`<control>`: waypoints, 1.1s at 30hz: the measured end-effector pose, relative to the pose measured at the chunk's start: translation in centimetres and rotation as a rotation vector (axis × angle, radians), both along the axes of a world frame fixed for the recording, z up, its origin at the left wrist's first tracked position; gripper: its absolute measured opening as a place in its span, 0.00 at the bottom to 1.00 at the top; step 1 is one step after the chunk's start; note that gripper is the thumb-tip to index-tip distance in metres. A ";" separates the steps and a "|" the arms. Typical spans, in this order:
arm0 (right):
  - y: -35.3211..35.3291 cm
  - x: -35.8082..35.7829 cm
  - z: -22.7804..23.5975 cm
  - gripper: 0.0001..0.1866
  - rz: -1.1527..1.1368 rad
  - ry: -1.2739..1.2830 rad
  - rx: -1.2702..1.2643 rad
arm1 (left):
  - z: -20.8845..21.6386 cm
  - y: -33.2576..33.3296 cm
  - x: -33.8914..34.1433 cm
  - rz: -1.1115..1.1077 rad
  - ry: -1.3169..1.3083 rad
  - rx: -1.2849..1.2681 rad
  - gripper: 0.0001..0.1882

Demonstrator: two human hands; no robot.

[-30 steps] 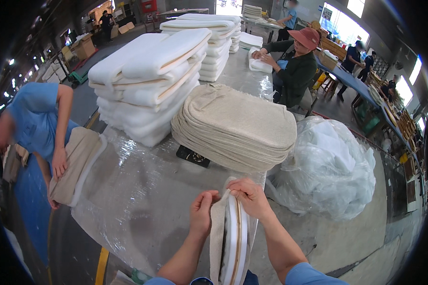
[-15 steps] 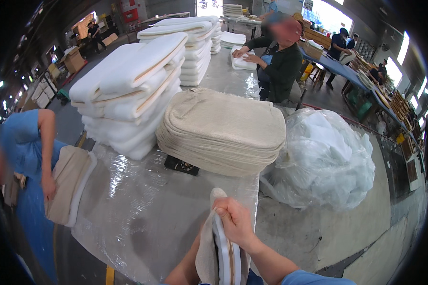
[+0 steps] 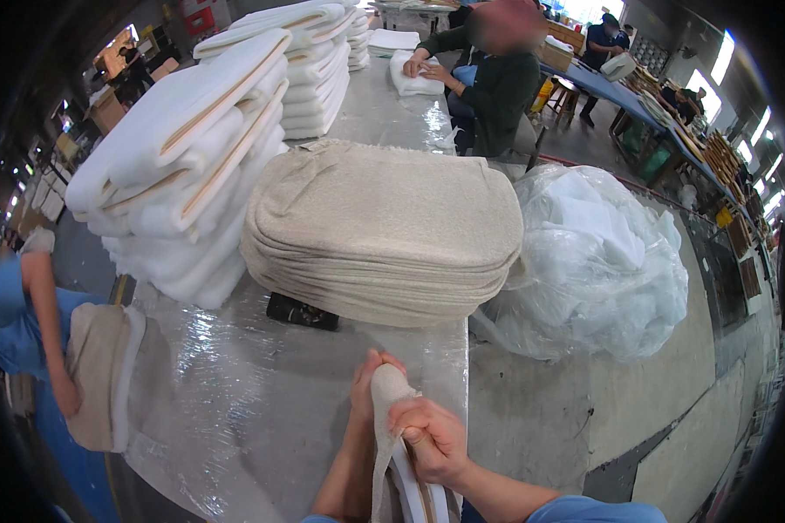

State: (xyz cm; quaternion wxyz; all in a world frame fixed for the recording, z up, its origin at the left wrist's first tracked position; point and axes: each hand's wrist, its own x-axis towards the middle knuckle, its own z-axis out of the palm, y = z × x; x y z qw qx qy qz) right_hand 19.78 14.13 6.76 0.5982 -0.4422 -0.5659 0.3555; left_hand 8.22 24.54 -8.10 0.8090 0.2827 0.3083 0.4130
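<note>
A beige cushion cover (image 3: pixel 389 390) stands on edge in front of me, partly round a white padded cushion insert (image 3: pixel 403 475) with a tan core along its side. My right hand (image 3: pixel 433 438) is closed on the cover's open edge, thumb and fingers pinching the cloth beside the insert. Behind the cover's far end, my left hand (image 3: pixel 371 382) has its fingers curled over the cloth; the cover hides part of that grip. Just beyond my hands lies a thick stack of beige covers (image 3: pixel 384 209) on the plastic-wrapped table (image 3: pixel 235 410).
Folded white padding (image 3: pixel 183 113) is piled at the far left. A dark flat object (image 3: pixel 301 311) sticks out beneath the cover stack. A big clear plastic bag (image 3: pixel 593 261) of white filling stands on the right. Co-workers handle cushions at left (image 3: pixel 26 305) and far side (image 3: pixel 497 87).
My left hand has come up to the cover's far end, where its fingers now show. My right hand has moved slightly down and right, still gripping the cloth. The whole view has shifted.
</note>
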 end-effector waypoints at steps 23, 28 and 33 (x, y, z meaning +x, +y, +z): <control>5.9 3.2 4.6 0.12 0.327 -0.282 -0.118 | 2.7 -0.6 -0.1 0.023 -0.147 -0.117 0.25; 7.3 3.9 3.7 0.11 0.501 -0.389 -0.070 | 1.5 -0.3 -0.3 0.037 -0.183 -0.022 0.25; 5.4 2.4 2.3 0.05 0.325 -0.312 0.004 | 0.2 -1.5 -0.2 0.065 -0.263 -0.053 0.26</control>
